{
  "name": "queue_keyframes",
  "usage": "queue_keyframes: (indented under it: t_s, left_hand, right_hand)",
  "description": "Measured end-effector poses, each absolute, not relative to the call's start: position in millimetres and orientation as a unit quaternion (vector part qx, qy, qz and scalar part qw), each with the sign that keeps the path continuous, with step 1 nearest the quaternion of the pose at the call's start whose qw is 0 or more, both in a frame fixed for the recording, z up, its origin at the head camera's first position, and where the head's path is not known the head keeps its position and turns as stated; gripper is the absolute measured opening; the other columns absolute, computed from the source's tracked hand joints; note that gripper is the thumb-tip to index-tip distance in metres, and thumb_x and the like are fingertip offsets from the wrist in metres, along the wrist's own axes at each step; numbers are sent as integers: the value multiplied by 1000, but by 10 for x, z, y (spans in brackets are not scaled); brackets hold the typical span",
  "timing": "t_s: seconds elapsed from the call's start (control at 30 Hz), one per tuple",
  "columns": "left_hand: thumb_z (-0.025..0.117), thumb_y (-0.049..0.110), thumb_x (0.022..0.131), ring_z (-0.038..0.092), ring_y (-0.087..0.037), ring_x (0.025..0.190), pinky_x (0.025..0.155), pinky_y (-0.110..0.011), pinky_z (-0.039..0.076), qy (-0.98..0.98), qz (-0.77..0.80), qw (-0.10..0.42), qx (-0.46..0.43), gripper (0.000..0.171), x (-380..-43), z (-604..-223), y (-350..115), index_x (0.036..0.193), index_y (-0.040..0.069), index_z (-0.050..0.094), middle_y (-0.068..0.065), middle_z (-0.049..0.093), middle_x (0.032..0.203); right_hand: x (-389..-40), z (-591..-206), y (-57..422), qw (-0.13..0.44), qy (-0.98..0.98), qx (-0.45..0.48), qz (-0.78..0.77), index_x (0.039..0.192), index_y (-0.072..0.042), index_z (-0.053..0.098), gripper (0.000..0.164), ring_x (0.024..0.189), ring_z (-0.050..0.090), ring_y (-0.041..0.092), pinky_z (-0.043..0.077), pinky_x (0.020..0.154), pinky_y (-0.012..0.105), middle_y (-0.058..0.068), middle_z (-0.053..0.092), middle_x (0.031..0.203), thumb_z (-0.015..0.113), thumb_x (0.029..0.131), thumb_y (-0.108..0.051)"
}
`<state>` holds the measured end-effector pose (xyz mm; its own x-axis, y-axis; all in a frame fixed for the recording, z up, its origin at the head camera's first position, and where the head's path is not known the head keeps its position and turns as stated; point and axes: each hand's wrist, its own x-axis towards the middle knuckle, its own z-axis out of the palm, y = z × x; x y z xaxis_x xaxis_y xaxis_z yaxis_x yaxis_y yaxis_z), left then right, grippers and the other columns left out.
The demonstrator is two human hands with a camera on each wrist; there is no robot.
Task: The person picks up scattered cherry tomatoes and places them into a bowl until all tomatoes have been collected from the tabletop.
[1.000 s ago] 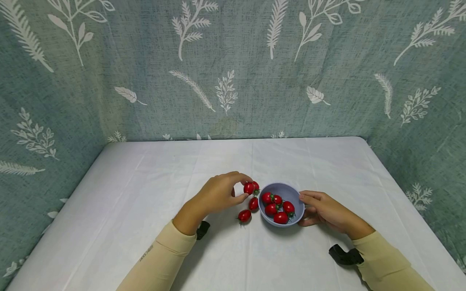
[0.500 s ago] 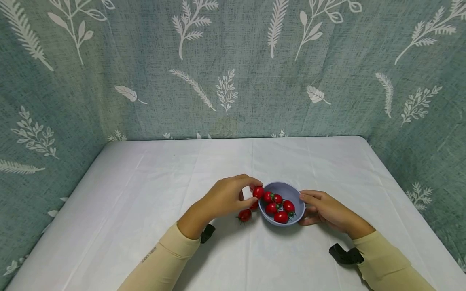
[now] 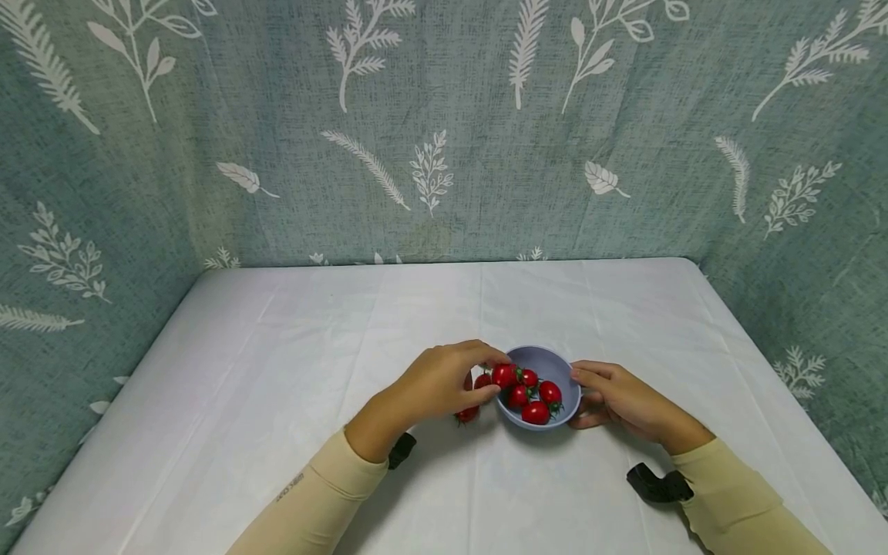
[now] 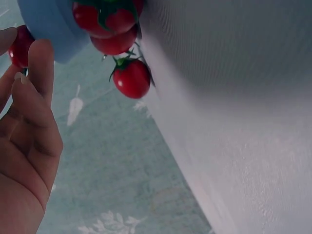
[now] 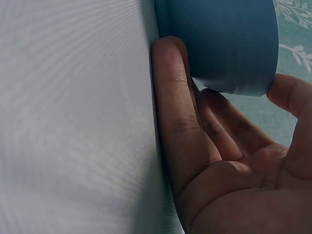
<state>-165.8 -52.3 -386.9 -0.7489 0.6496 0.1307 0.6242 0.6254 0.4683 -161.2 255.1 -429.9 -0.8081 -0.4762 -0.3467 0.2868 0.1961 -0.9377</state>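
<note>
A blue-grey bowl (image 3: 541, 358) stands on the white table, with several red cherry tomatoes (image 3: 535, 412) inside. My left hand (image 3: 444, 381) pinches a cherry tomato (image 3: 504, 375) at the bowl's left rim; the left wrist view has that tomato (image 4: 21, 48) between thumb and fingers. Beside the bowl lie loose cherry tomatoes (image 3: 467, 415), partly hidden by the left hand in the head view. Three of them, one a tomato with a green stalk (image 4: 132, 79), show in the left wrist view. My right hand (image 3: 613, 397) holds the bowl's right side, thumb at the rim (image 5: 287, 92) and fingers low against the wall.
White cloth covers the table (image 3: 312, 331). A green curtain (image 3: 472, 177) with white leaf prints hangs behind and along both sides. Black wrist straps (image 3: 659, 486) sit by the sleeves.
The left hand has carried its tomato rightward from among the loose ones to the bowl's left rim. The right hand and the bowl have stayed almost still.
</note>
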Motion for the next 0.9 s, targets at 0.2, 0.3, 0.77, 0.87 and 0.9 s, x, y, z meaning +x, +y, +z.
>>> queue_keyframes:
  t_s: [0.2,0.3,0.77,0.87,0.9]
  left_hand:
    - [72,31,92,65,-9,95,81,-26,54,902,235,21,361,37,-1640,-3886,-474,129,25,67,8,67,124]
    - [72,33,92,65,-9,101,86,-29,54,902,229,25,365,37,-1642,-3906,-449,128,25,67,8,68,123]
    - [69,30,93,55,-6,82,71,-22,45,901,214,51,375,30,-1630,-3954,-373,122,24,69,10,70,119]
    - [67,27,93,54,-4,78,70,-22,44,896,215,52,384,25,-1630,-3965,-368,118,26,71,12,69,116]
    - [66,27,93,54,-4,78,70,-22,44,896,215,53,386,24,-1631,-3968,-367,117,26,72,13,69,116]
  right_hand:
    - [-1614,-4296,2551,303,712,-65,-631,151,14,22,68,95,73,18,60,80,37,28,51,142,46,107,-32]
    - [-1614,-4293,2552,303,710,-69,-632,151,15,21,69,94,73,18,60,80,36,26,53,141,46,107,-32]
    - [-1608,-4286,2552,305,704,-76,-636,151,14,22,67,98,72,16,60,81,37,26,50,144,45,107,-31]
    - [-1609,-4286,2547,305,706,-73,-635,152,14,21,67,99,72,16,60,81,37,30,45,148,44,108,-31]
    - [-1609,-4286,2547,305,707,-73,-634,152,14,21,67,98,72,16,60,81,37,31,44,148,44,108,-31]
